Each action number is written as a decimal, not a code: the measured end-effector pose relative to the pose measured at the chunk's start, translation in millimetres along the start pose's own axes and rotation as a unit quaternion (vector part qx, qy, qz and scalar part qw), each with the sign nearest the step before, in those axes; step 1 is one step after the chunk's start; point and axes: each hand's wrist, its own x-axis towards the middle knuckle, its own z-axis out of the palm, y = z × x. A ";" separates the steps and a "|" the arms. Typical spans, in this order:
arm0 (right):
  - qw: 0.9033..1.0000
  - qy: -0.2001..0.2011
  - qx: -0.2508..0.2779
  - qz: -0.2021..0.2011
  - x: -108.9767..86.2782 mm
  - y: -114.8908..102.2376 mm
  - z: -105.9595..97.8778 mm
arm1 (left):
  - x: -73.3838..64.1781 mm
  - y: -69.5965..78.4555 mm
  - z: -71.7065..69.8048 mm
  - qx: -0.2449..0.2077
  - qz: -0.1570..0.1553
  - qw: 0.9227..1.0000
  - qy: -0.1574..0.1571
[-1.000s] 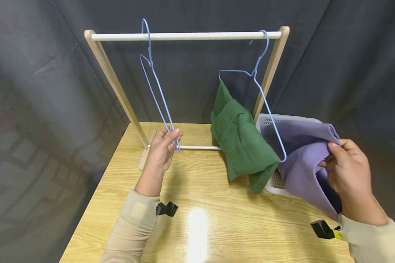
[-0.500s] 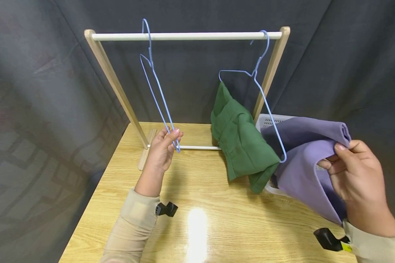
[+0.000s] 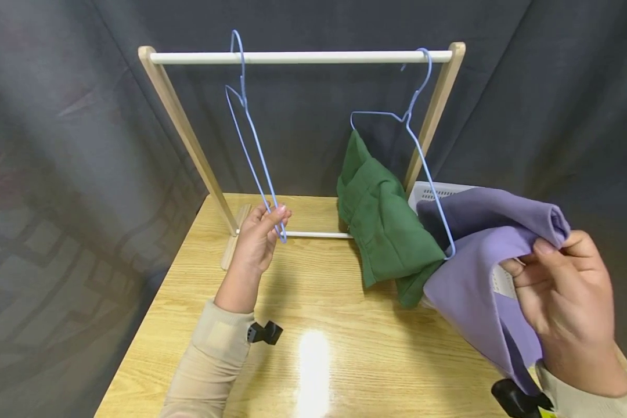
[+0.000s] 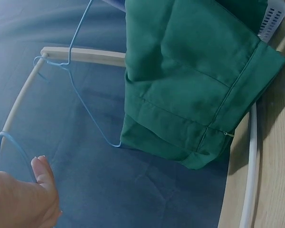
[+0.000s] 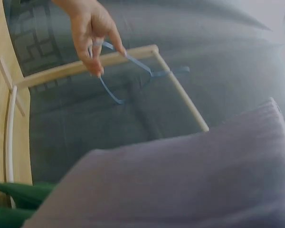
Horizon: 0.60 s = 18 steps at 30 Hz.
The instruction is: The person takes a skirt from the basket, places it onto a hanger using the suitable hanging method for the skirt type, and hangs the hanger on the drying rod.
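My left hand [image 3: 258, 235] pinches the lower corner of a blue wire hanger [image 3: 261, 157], whose hook sits over the rack's white rail. In my right hand [image 3: 569, 296], thumb and fingers grip a folded edge of a purple cloth garment [image 3: 475, 273], which droops in front of the basket. A green garment [image 3: 392, 226] drapes over a second blue hanger [image 3: 423, 157] at the right end of the rail. Seen from the right wrist, the purple garment [image 5: 190, 185] fills the lower part and hides the right hand.
The clothes rack has a white top rail [image 3: 319, 57] and wooden posts [image 3: 188, 139], standing on a wood-grain table [image 3: 292, 302]. Behind the purple garment is a white perforated basket [image 3: 423, 191], mostly covered. Dark curtains [image 3: 303, 128] hang behind and at both sides.
My right hand has moved a little to the right and toward me, drawing the purple garment farther over the basket's front. My left hand keeps its hold on the hanger.
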 end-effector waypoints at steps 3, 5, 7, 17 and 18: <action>0.999 -0.022 0.003 -0.023 -3.3 7.3 5.3 | -0.6 0.5 -0.2 0.001 -0.003 1.000 0.001; 0.999 -0.037 0.004 -0.040 -5.0 12.1 7.4 | -1.0 1.0 0.0 0.003 -0.003 1.000 0.002; 0.997 -0.047 0.013 -0.053 -6.6 16.8 9.2 | -1.3 1.1 0.3 0.002 -0.002 1.000 0.002; 0.986 0.002 0.019 -0.166 -11.0 43.9 30.0 | -1.4 1.1 -0.5 0.002 -0.002 1.000 -0.004; 0.984 0.006 0.023 -0.179 -10.4 47.1 32.7 | -1.3 1.2 -0.5 0.003 -0.003 1.000 -0.003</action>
